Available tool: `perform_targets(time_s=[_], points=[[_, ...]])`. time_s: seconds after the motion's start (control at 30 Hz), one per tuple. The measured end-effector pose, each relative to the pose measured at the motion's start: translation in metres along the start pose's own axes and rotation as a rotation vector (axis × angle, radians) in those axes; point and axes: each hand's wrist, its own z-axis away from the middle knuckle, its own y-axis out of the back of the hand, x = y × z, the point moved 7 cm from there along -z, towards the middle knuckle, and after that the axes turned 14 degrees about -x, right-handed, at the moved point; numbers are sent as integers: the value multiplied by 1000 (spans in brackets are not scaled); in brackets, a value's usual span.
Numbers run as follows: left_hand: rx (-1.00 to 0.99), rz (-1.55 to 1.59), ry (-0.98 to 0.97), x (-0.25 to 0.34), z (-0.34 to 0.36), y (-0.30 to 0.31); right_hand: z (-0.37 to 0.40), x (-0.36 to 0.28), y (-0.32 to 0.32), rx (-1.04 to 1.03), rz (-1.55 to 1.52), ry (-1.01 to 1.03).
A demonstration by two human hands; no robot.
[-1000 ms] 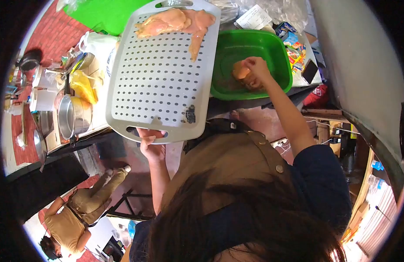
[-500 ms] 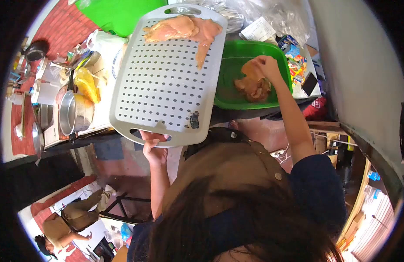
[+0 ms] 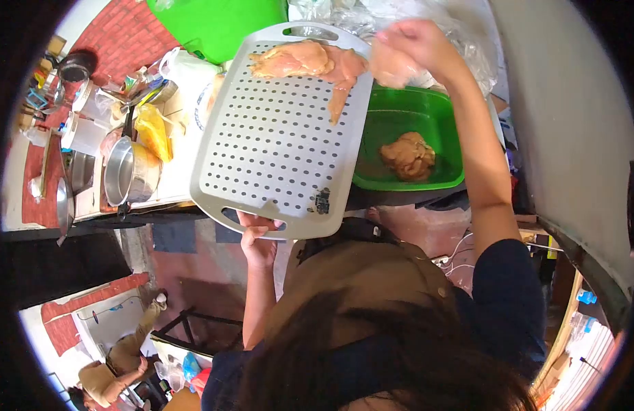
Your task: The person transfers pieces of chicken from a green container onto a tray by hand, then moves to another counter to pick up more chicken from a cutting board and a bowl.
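Pinches a raw meat slice (image 3: 393,67) in the right hand (image 3: 430,46), near the far rim of the green basin (image 3: 382,113). Grasps the gray perforated tray (image 3: 269,152) by its near handle with the left hand (image 3: 260,249). Has more meat slices (image 3: 296,59) lying at the tray's far end and a heap of meat (image 3: 407,157) inside the basin.

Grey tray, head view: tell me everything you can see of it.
The grey tray is a rounded rectangle, apparently plastic, with a rim and a handle at each end. Rows of dark dots cover its face; whether they are holes is unclear. A dark patch marks the near right corner. Raw meat lies across the far end, one strip trailing nearward. The left hand grips the near handle. The tray's right edge overlaps the green basin in view; contact there can't be told.
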Motion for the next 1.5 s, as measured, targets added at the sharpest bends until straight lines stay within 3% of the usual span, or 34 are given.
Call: perform_targets(time_s=[0.07,0.13,0.2,0.3,0.43,0.5,0.6,0.7,0.8,0.83,0.97,1.03,1.07,1.13,1.2,1.3,1.4,1.5], points=[[-30,11,-8,-2,0,5,-35,-18,-17,-44,-142,91],[-39,18,-11,-3,0,7,-71,-37,-35,-152,144,51],[-39,22,-16,-4,0,7,-89,-57,-56,-112,-28,-17],[-26,22,-19,-4,1,8,-149,-16,-89,-9,-278,73],[-6,8,-14,-2,0,4,-163,46,-106,55,13,-72],[-6,-1,-17,-2,1,4,-155,77,-108,36,64,-156],[-26,-5,-26,-1,-1,4,-139,93,-98,110,-22,-58],[-38,-12,-18,-2,0,6,-120,100,-88,-2,-281,-41],[-37,-32,-3,-3,0,9,-87,102,-58,53,-215,-5],[-29,-40,2,-2,0,6,-70,111,-47,36,-348,-76],[-27,-47,8,-3,1,8,17,183,-3,532,-532,-75],[-25,-54,12,-2,1,7,56,304,-7,531,-440,-322],[-20,-57,13,-1,0,3,84,326,-14,589,-12,-546],[-19,-67,13,0,0,1,118,373,-55,315,307,-672],[-24,-84,20,0,0,0,145,413,-104,156,270,-673],[-67,-69,16,0,-2,-2,159,298,-130,150,820,-551],[-7,-71,19,0,2,6,164,344,-139,179,707,-588],[-15,-62,36,1,2,7,160,348,-138,119,649,-563]])
